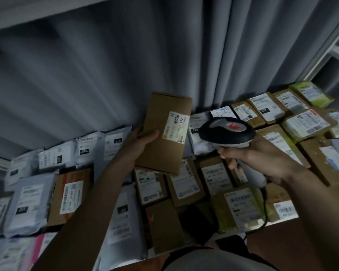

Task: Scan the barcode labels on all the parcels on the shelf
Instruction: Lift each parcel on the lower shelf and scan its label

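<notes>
At frame centre the left hand (143, 142) grips a flat brown cardboard parcel (164, 133), lifted above the shelf's parcels, long axis near upright, its white barcode label (177, 127) facing right. Just beside it, the right hand (249, 153) clasps a black-and-grey handheld scanner (227, 131), head aimed leftward at the label.

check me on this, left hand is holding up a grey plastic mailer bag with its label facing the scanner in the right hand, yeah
Not quite. In the head view the left hand holds up a brown cardboard parcel, not a grey plastic mailer bag. The rest stands: its label faces the scanner gripped in the right hand.
</notes>
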